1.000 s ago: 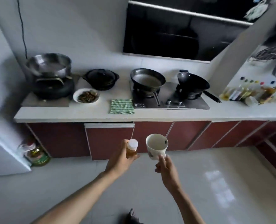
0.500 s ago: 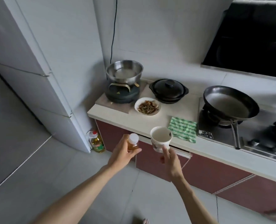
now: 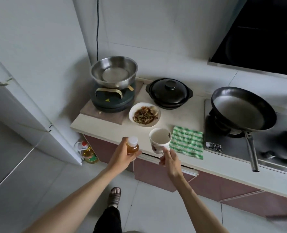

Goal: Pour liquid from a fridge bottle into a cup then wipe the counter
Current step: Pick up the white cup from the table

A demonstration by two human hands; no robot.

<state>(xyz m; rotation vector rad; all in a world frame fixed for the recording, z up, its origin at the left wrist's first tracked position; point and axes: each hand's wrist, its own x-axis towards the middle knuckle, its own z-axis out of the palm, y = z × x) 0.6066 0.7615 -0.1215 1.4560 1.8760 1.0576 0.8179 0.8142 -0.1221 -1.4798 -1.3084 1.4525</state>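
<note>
My left hand (image 3: 122,156) grips a small bottle (image 3: 132,146) of amber liquid with a white cap on it, held upright just off the counter's front edge. My right hand (image 3: 170,159) holds a white cup (image 3: 159,140) from below and behind; the cup is upright, looks empty, and hovers over the counter's front edge. A green-and-white striped cloth (image 3: 188,142) lies flat on the white counter (image 3: 189,118), right of the cup. The white fridge (image 3: 26,98) stands at the left, its door shut.
A plate of food (image 3: 144,114) sits just behind the cup. Behind it stand a steel bowl (image 3: 114,71) on a dark cooker and a black lidded pot (image 3: 169,92). A frying pan (image 3: 242,109) rests on the stove, handle towards me. An oil jug (image 3: 88,153) stands on the floor.
I have moved closer to the counter's left end. Both hands have carried the bottle and the cup forward to the counter's front edge, next to the cloth.
</note>
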